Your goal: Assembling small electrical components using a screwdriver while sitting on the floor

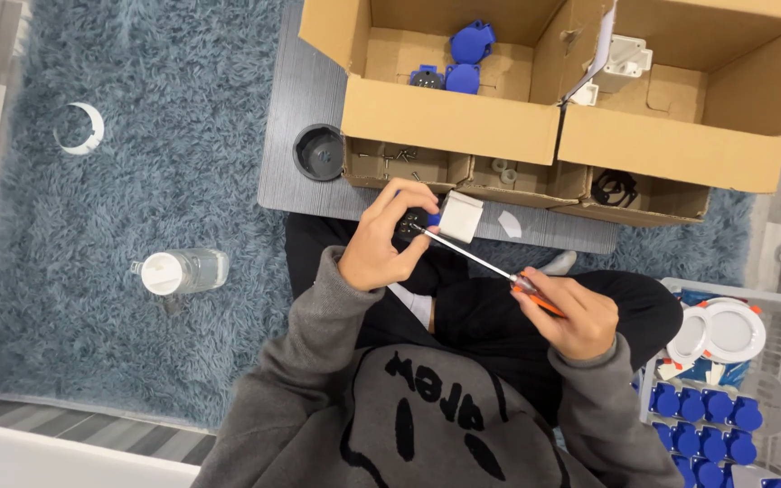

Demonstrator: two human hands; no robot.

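Left hand (380,246) fingers clamped on white socket box (459,215); right hand (571,316) fingers gripping screwdriver (485,263).

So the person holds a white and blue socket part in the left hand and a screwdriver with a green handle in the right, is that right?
Not quite: the screwdriver has an orange handle, not green, as the head view shows. The rest holds: the left hand holds the white and blue socket part, and the right hand holds the screwdriver.
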